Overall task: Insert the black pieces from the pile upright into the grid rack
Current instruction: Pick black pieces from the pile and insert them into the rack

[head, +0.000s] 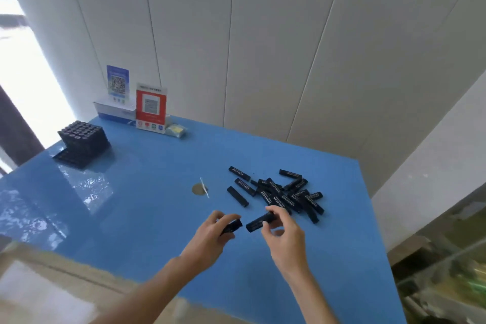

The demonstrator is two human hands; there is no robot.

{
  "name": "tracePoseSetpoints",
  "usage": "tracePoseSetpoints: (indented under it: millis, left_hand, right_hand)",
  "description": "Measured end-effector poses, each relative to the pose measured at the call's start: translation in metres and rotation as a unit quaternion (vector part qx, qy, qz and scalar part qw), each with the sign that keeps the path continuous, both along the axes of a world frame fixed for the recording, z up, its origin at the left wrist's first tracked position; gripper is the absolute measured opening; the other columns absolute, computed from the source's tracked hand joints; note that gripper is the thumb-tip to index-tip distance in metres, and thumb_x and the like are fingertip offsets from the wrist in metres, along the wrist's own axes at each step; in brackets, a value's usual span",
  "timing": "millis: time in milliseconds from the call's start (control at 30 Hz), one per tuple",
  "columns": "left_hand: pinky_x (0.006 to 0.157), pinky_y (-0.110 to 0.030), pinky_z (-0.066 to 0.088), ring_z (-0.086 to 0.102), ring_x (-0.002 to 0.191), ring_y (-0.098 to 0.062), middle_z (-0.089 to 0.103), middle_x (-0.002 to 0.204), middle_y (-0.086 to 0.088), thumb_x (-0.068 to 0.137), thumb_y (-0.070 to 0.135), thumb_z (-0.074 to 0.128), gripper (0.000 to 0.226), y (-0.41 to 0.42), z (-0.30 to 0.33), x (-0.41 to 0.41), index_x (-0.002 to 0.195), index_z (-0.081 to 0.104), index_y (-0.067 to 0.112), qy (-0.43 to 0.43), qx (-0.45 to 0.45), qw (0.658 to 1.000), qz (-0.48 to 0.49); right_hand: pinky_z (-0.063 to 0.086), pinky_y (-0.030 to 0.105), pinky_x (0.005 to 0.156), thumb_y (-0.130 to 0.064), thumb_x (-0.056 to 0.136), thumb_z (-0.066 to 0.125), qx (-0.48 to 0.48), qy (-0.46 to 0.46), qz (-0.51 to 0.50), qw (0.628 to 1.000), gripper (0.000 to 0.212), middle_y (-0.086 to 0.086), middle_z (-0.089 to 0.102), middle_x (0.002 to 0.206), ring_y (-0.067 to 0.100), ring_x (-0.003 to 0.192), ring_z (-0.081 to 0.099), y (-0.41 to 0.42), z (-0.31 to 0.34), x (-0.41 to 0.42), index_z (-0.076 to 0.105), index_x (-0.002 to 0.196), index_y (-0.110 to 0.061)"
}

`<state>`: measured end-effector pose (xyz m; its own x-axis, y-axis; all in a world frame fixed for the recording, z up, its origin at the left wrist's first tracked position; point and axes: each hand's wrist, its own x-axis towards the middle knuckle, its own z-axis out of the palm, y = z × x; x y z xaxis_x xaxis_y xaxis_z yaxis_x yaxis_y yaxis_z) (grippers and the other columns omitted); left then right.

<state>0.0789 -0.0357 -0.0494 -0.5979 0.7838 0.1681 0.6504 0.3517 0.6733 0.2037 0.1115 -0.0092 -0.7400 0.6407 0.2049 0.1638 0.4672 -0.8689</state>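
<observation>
Left hand [213,231] curled round one black piece [231,227]; right hand [281,229] pinched second piece [259,221] at one end, both held just above worktop [147,218] beside pile [284,194]. Second piece's long axis roughly level, free end pointed toward left hand; probably being turned for upright insertion. Pile pieces lay flat, scattered in mixed directions. Grid rack [81,143] stood well apart at far left, partly filled, empty front rows noted.

- Daylight pours in from the left, totally blown out white there
- Glossy blue worktop [157,205] shows patchy glare on its left side
- Whole frame's soft, print unreadable
- Wide-angle bends the wall panels [263,34] toward the edges
</observation>
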Motion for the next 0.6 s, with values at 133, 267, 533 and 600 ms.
tracePoseSetpoints:
  millis: [133, 267, 533, 600]
  left_hand:
    - [0.076, -0.019, 0.036, 0.046, 0.086, -0.015, 0.04, 0.104, 0.004, 0.093, 0.016, 0.055, 0.04, -0.039, 0.007, -0.031, 0.129, 0.047, 0.029, -0.019, -0.003, 1.0, 0.008]
    - [0.078, -0.018, 0.037, 0.048, 0.089, -0.015, 0.04, 0.104, 0.004, 0.091, 0.014, 0.057, 0.038, -0.091, 0.017, -0.068, 0.126, 0.049, 0.027, -0.027, -0.004, 1.0, 0.013]
    - [0.073, -0.017, 0.04, 0.054, 0.086, -0.009, 0.052, 0.101, 0.008, 0.09, 0.02, 0.06, 0.034, -0.202, 0.04, -0.15, 0.119, 0.05, 0.034, -0.025, -0.028, 0.999, 0.025]
    - [0.072, -0.02, 0.044, 0.055, 0.083, -0.008, 0.054, 0.097, 0.009, 0.089, 0.022, 0.062, 0.032, -0.222, 0.043, -0.167, 0.115, 0.05, 0.036, -0.02, -0.03, 0.999, 0.028]
  right_hand:
    - [0.051, 0.025, 0.07, -0.01, 0.084, 0.065, 0.005, -0.01, 0.039, 0.999, 0.037, -0.012, 0.062, 0.092, 0.008, 0.083, 0.061, -0.034, 0.012, -0.028, 0.052, 0.103, -0.039]
    - [0.052, 0.022, 0.068, -0.008, 0.084, 0.066, 0.01, -0.008, 0.06, 0.998, 0.038, -0.009, 0.063, 0.086, 0.005, 0.081, 0.061, -0.08, 0.023, -0.068, 0.051, 0.096, -0.041]
    - [0.05, 0.018, 0.067, -0.007, 0.084, 0.067, 0.016, 0.008, 0.076, 0.997, 0.038, -0.005, 0.064, 0.089, 0.005, 0.082, 0.061, -0.177, 0.032, -0.151, 0.054, 0.096, -0.041]
    - [0.049, 0.015, 0.067, -0.007, 0.084, 0.067, 0.005, 0.009, 0.078, 0.997, 0.033, -0.003, 0.062, 0.088, 0.003, 0.081, 0.059, -0.195, 0.035, -0.167, 0.056, 0.099, -0.034]
